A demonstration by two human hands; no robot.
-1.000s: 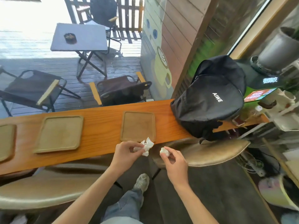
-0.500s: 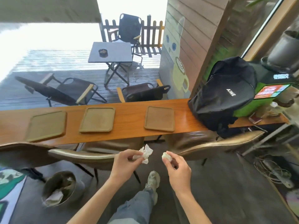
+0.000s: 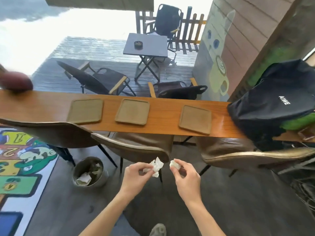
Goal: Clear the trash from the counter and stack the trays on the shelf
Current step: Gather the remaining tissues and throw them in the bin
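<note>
My left hand [image 3: 134,176] pinches a crumpled white tissue [image 3: 156,166]. My right hand [image 3: 186,178] holds a smaller white paper wad [image 3: 174,164]. Both hands are over the floor, well back from the long wooden counter [image 3: 162,108]. Three flat brown trays lie in a row on the counter: a left tray [image 3: 85,111], a middle tray [image 3: 132,111] and a right tray [image 3: 195,119]. A round metal trash bin [image 3: 89,172] with paper inside stands on the floor, down and left of my left hand.
Three brown chairs [image 3: 136,145] stand between me and the counter. A black backpack [image 3: 276,103] sits on the counter's right end, a dark reddish object [image 3: 16,81] at its left end. A colourful mat [image 3: 18,167] covers the floor at left.
I have backed away from the counter and my view has swung left. The chairs, the trash bin and the third tray came into view. Both hands still hold their paper.
</note>
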